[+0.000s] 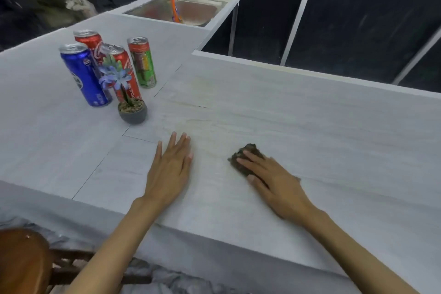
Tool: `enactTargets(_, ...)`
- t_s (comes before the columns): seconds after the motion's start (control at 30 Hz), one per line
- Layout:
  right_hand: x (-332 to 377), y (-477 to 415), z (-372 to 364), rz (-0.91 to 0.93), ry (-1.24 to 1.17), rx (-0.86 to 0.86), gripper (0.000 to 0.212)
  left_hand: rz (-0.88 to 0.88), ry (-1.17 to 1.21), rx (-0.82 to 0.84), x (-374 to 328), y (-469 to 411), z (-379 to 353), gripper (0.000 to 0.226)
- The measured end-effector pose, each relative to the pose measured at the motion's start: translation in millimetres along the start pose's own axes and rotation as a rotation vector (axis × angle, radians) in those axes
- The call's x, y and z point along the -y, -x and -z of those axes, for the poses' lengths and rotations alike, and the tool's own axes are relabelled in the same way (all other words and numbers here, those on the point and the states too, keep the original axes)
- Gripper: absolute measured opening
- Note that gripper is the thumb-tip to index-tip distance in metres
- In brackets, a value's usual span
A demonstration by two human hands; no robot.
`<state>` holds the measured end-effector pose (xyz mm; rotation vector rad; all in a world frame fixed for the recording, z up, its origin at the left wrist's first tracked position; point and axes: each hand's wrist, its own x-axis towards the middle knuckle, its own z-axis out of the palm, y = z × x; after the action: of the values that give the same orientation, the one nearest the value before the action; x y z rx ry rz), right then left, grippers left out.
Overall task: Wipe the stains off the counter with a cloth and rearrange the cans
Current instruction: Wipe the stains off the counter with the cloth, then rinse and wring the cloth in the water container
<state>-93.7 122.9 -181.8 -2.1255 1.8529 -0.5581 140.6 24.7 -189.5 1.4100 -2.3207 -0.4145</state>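
My right hand [274, 180] presses a dark crumpled cloth [248, 154] flat onto the pale grey counter [310, 114]. Fingers cover most of the cloth. My left hand [170, 167] lies flat and empty on the counter to the left of it, fingers spread. Faint yellowish stain streaks [191, 102] run across the counter beyond both hands. At the back left stand several cans: a blue can [83, 76], a red can [90, 42] behind it, another red can [125, 71] and a red and green can [143, 62].
A small grey pot with a blue artificial flower [131, 107] stands in front of the cans. A steel sink [181, 11] with a tap, a white rack and an orange item lies at the back. A wooden chair [26, 262] is at lower left.
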Motion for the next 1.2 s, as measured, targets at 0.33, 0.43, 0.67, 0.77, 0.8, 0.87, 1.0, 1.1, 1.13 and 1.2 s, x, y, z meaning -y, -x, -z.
enactTargets(0.33, 75, -4, -45, -0.197, 0.067, -0.138, 0.044, -0.055, 0.039, 0.094, 7, 48, 0, 0.051)
enactTargets(0.43, 94, 41, -53, -0.083, 0.057, -0.085, 0.044, -0.059, 0.070, 0.082, 5, 52, -1, 0.051)
enactTargets(0.67, 28, 55, -7, -0.463, 0.096, -0.184, 0.045, -0.046, 0.049, 0.061, 3, 54, -4, 0.050)
enactTargets(0.77, 34, 14, -14, -0.586, 0.183, -0.267, 0.046, -0.002, 0.098, 0.071, 4, 51, -3, 0.050)
enactTargets(0.8, 42, 1, -20, -0.605, 0.213, -0.282, 0.046, 0.017, 0.125, 0.085, 4, 50, -2, 0.050)
enactTargets(0.87, 66, -19, -37, -0.583, 0.226, -0.280, 0.047, 0.049, 0.196, 0.106, 5, 48, 2, 0.049)
enactTargets(1.0, 125, -39, -74, -0.321, 0.039, -0.236, 0.050, 0.195, 0.524, 0.067, 4, 47, 21, 0.047)
enactTargets(1.1, 167, -42, -95, -0.031, -0.128, -0.091, 0.049, 0.377, 0.723, -0.033, 18, 53, 47, 0.044)
enactTargets(1.13, 179, -43, -98, 0.040, -0.202, -0.039, 0.048, 0.433, 0.767, -0.072, 28, 58, 56, 0.043)
enactTargets(1.2, 201, -50, -100, 0.076, -0.435, 0.072, 0.046, 0.514, 0.805, -0.158, 54, 73, 74, 0.042)
